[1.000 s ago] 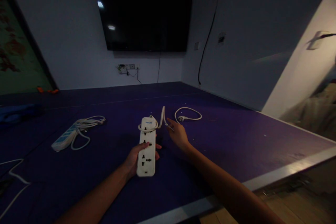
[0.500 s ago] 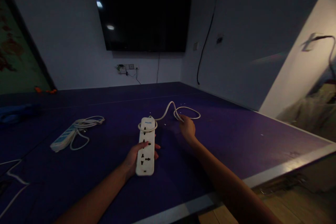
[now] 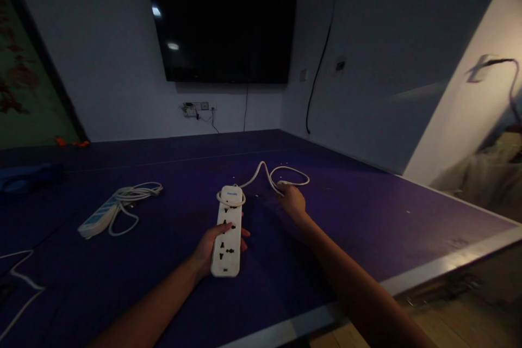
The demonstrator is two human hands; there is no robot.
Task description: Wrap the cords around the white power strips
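Observation:
A white power strip lies lengthwise on the dark blue table. My left hand grips it from the left side near its lower half, thumb across the top. Its white cord loops once over the strip's far end and runs right to a loose ring. My right hand is closed on that cord close to the plug, at the near side of the ring.
A second power strip with blue sockets and a bundled white cord lies to the left. Another white cord trails at the far left. The table's pale edge runs along the right. A dark TV hangs on the wall.
My right hand has moved away from the strip's far end to the cord ring near the plug and closed on the cord there. My left hand has stayed on the strip.

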